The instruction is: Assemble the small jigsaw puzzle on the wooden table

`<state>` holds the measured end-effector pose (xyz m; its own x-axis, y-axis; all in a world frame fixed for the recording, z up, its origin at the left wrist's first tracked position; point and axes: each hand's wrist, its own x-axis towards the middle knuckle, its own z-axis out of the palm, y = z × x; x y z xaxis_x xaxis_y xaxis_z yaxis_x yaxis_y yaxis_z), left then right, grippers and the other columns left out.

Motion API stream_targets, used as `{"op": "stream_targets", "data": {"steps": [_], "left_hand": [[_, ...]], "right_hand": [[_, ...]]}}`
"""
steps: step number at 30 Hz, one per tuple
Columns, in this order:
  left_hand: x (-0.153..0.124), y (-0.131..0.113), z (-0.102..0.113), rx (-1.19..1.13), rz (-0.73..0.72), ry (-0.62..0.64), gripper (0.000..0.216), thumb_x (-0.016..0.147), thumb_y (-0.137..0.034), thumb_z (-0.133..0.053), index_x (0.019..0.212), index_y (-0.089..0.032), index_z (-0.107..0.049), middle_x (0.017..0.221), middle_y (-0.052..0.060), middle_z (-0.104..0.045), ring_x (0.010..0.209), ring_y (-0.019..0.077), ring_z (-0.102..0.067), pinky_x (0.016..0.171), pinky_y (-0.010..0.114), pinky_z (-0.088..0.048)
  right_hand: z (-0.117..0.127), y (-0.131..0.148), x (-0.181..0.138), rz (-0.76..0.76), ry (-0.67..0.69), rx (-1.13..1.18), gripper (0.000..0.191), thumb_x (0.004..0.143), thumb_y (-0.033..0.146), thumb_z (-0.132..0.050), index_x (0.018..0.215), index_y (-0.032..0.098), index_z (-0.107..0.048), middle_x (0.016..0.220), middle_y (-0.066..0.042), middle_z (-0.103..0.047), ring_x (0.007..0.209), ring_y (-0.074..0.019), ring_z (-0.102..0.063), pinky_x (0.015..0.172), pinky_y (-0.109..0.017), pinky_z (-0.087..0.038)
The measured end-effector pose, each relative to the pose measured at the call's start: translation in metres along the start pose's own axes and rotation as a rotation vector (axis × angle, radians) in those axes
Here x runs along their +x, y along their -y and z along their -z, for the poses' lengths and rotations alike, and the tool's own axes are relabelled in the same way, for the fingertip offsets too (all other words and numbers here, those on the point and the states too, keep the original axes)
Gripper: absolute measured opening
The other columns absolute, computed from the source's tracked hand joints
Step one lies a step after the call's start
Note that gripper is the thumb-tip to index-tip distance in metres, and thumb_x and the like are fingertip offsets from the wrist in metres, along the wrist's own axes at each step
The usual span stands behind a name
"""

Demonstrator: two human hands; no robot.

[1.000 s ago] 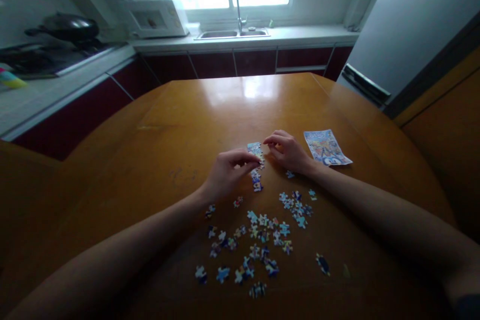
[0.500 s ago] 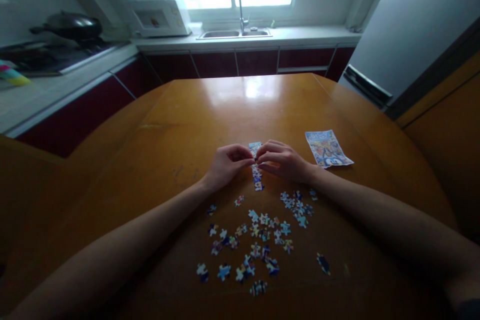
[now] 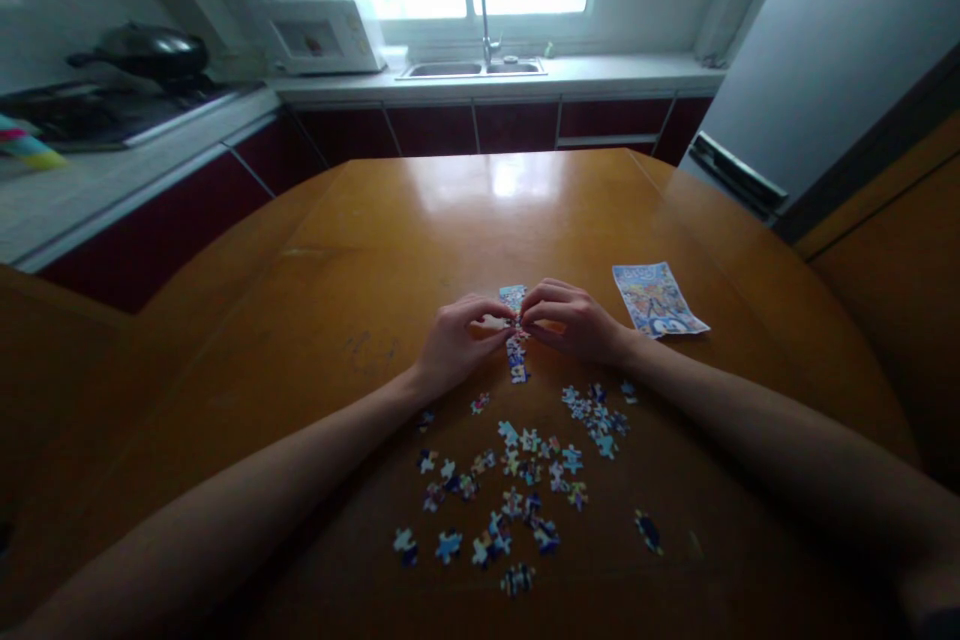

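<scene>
Holding left hand (image 3: 459, 340) and right hand (image 3: 576, 323) at the puzzle strip (image 3: 517, 356), one per side. Strip lies about midway between left and right edges of the table (image 3: 420, 240), long way toward the far edge; both ends show, fingers cover its middle. Left thumb and forefinger curl close over it, right fingertips bunch opposite, nearly meeting them; I can't tell if either pair clamps a piece. For moving, I get a broad stretch of wood from strip to far edge, another out to the curved left edge. Right is tighter: picture sheet (image 3: 660, 300) lies between right hand and curved right edge, just past my right forearm (image 3: 765, 420). Near side is crowded: loose pieces (image 3: 511, 461) scatter between that and my left forearm (image 3: 300, 465), a tight cluster (image 3: 598, 417) toward the right, one dark piece (image 3: 649, 532) apart.
</scene>
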<state>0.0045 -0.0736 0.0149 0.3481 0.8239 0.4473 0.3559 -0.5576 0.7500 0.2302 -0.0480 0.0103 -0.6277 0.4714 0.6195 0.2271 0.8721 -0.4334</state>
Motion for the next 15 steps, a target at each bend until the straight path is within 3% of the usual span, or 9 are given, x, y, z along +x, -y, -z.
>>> {"op": "stream_targets", "data": {"steps": [7, 15], "left_hand": [[-0.0018, 0.0011, 0.0062, 0.164, -0.193, 0.056, 0.004, 0.088, -0.024, -0.073, 0.088, -0.022, -0.077, 0.093, 0.004, -0.078, 0.088, 0.0194, -0.067, 0.083, 0.035, -0.055], [-0.007, 0.0025, 0.0067, 0.265, -0.293, 0.195, 0.03, 0.091, -0.006, -0.052, 0.091, -0.023, -0.077, 0.096, 0.001, -0.078, 0.089, 0.0199, -0.061, 0.085, 0.037, -0.051]], "right_hand": [[0.0068, -0.0029, -0.0064, -0.011, 0.061, -0.017, 0.011, 0.095, 0.023, -0.06, 0.09, 0.026, -0.069, 0.094, -0.004, -0.068, 0.089, -0.018, -0.062, 0.08, -0.036, -0.052], [0.009, -0.0075, -0.0097, 0.013, 0.222, -0.042, 0.014, 0.091, 0.018, -0.06, 0.087, 0.026, -0.071, 0.094, -0.002, -0.068, 0.088, -0.0164, -0.061, 0.082, -0.034, -0.05]]}}
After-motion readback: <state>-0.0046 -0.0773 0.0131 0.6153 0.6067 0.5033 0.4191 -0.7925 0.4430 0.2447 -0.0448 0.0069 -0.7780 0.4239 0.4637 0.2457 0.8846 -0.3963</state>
